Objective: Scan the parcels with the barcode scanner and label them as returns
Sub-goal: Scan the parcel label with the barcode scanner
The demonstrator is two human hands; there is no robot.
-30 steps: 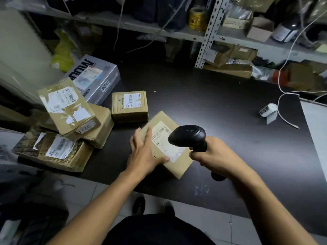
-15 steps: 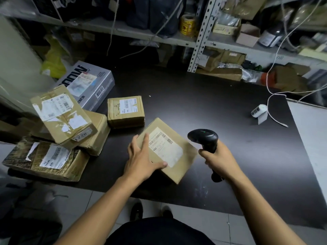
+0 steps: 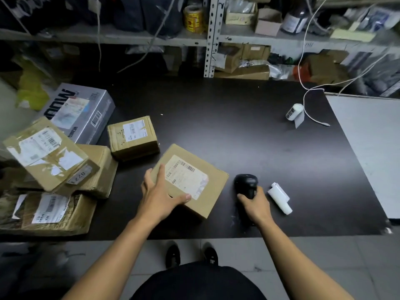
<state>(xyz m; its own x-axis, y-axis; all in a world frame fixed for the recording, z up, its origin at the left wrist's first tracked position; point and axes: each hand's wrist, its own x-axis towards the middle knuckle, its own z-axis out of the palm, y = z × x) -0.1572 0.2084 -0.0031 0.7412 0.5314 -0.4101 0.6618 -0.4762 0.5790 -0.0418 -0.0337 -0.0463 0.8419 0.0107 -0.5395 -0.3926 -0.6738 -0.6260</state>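
Observation:
A brown cardboard parcel point(image 3: 207, 191) with a white barcode label lies on the black table point(image 3: 249, 137) near its front edge. My left hand point(image 3: 160, 195) rests on the parcel's left corner, thumb curled over its near edge. Just right of it, my right hand point(image 3: 256, 205) grips the handle of the black barcode scanner point(image 3: 245, 185), which is low on the table. A white roll point(image 3: 280, 201) lies beside that hand. Another label roll point(image 3: 294, 112) with printed labels sits at the far right.
Several taped parcels point(image 3: 49, 161) are piled at the table's left, with a grey printed box point(image 3: 78, 113) behind and a small brown box point(image 3: 133, 137) nearer the middle. A white cable point(image 3: 307, 100) trails from cluttered metal shelves point(image 3: 210, 37). A pale surface point(image 3: 368, 152) adjoins on the right.
My right hand has carried the scanner from above the parcel's label down and right to the table. My left hand has stayed on the parcel.

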